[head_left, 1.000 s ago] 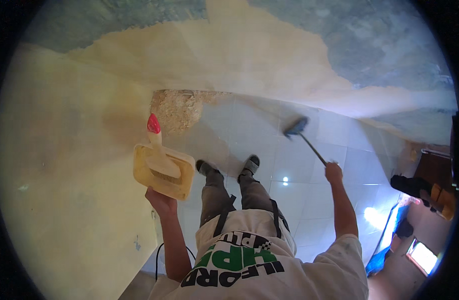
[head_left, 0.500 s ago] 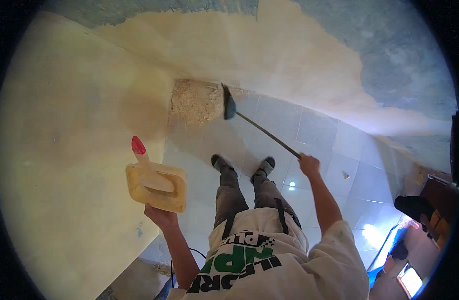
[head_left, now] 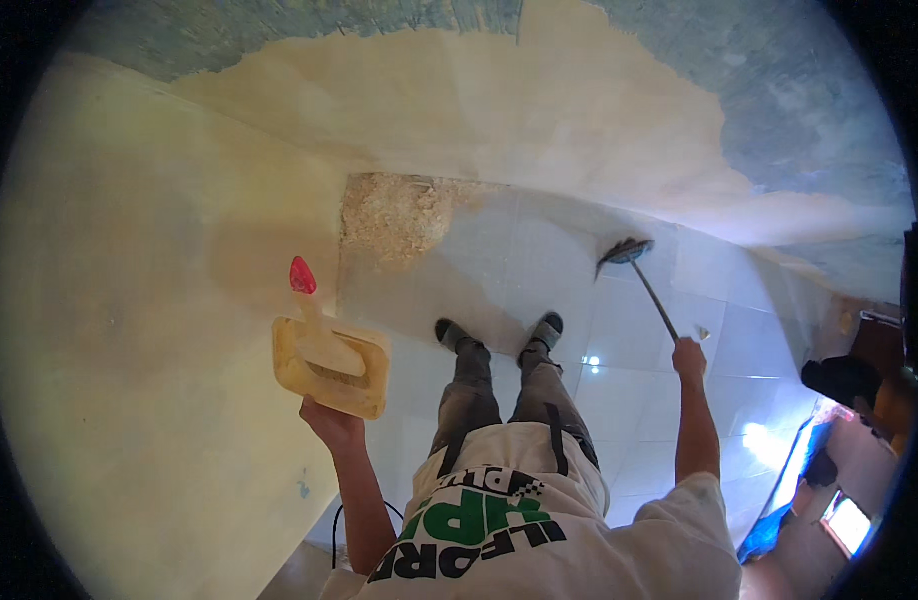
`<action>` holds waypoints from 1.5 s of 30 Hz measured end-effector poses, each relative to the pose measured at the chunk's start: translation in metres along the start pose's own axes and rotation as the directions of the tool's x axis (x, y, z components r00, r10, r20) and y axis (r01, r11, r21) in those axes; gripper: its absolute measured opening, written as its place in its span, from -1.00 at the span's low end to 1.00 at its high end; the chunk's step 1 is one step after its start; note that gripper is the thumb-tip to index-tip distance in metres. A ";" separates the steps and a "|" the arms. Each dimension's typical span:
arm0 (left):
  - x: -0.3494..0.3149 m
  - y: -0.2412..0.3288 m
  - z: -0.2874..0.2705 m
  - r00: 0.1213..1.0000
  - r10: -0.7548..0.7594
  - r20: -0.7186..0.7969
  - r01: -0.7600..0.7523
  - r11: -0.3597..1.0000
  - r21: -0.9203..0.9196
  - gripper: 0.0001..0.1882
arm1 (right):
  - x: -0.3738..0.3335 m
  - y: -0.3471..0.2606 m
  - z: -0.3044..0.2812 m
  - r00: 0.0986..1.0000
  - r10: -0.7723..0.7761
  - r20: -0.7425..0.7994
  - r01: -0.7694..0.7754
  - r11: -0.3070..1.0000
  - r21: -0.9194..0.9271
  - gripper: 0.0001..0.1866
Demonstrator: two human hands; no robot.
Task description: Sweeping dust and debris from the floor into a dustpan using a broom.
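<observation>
Person at a wall corner with a paint tray in one hand and a long-handled brush in the other.

The left hand point(head_left: 331, 425) grips the near underside edge of a shallow yellow tray point(head_left: 331, 366), fingers closed around it, forearm raised from the lower edge of the view. In the tray lies a wide flat brush point(head_left: 324, 345) with a red-tipped handle that pokes out past the tray's far rim; whether any paint sits in the tray is hard to tell. To the right of the tray, well apart from it, the right hand point(head_left: 689, 358) is clenched around the end of a thin dark pole, arm stretched out. The pole carries a round brush head point(head_left: 626, 251), held just off the pale wall point(head_left: 539, 110). Between tray and pole, the person's two shoes point(head_left: 499, 332) stand on a white tiled floor point(head_left: 619, 390).
</observation>
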State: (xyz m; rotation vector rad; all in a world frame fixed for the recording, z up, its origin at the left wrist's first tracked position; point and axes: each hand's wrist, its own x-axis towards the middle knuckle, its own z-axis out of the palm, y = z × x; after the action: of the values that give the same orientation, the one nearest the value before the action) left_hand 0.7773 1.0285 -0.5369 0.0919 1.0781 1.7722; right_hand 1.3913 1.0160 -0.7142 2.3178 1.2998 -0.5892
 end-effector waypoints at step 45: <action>-0.034 -0.013 0.020 0.996 0.051 0.074 -0.050 0.999 -0.018 -0.41 | -0.048 -0.117 0.026 0.949 -0.314 -0.012 0.254 0.745 0.617 -0.67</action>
State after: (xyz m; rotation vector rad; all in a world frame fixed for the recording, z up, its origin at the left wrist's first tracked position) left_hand 0.8131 1.0153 -0.5211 0.1751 1.0161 1.8085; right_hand 1.2634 1.0243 -0.7267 2.5384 1.6110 -1.3910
